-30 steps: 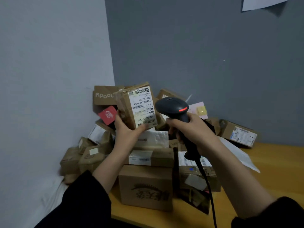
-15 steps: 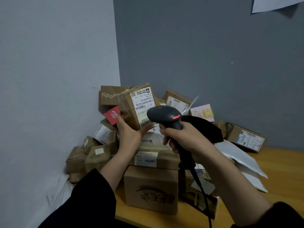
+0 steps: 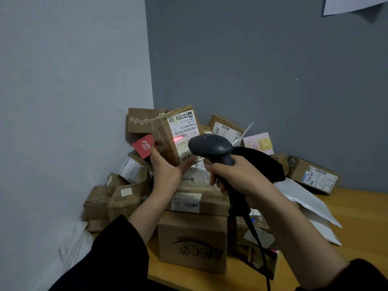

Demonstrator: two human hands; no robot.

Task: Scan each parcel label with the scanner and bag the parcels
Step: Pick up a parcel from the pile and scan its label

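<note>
My left hand (image 3: 168, 170) grips a small brown cardboard parcel (image 3: 165, 133) from below, holding it up in front of the pile with its white label (image 3: 184, 131) turned toward me. My right hand (image 3: 237, 179) holds the black corded scanner (image 3: 212, 147) by its handle, its head close to the label's lower right part. A red scan line glows on the label's left edge. The scanner head hides part of the label.
A heap of brown parcels (image 3: 193, 240) fills the corner of the wooden table (image 3: 361, 227). White plastic mailers (image 3: 304, 198) and a black bag (image 3: 262, 164) lie to the right. The scanner cable (image 3: 260, 248) hangs down. Grey walls close in behind and left.
The scanner has moved left and up to the parcel's label, and a red scan line now shows on it. The parcel stays held in my left hand.
</note>
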